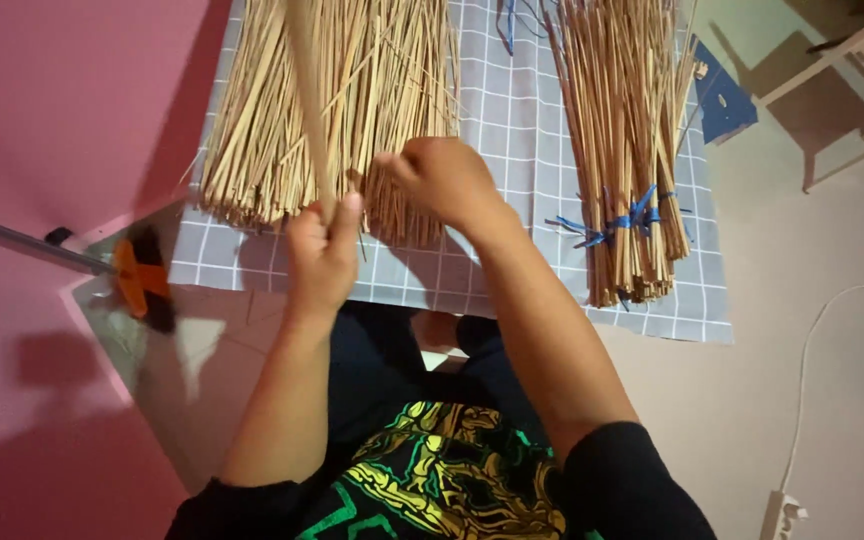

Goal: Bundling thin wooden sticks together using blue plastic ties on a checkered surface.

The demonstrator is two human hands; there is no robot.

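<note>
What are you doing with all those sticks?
A person sits on the floor at a grey checked cloth covered with thin straw-coloured sticks. The left hand grips one stick and holds it up from the loose pile. The right hand is curled at the near edge of that pile, touching the stick ends. Off to the right lies a second bundle, tied with blue string.

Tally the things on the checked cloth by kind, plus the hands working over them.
Loose pile of straw sticks: 1
Tied bundle of straw sticks: 1
Blue ties around the bundle: 1 cluster, exact number unclear
Checked cloth: 1
Hands: 2, left hand gripping a stick, right hand
Total: 7
</note>
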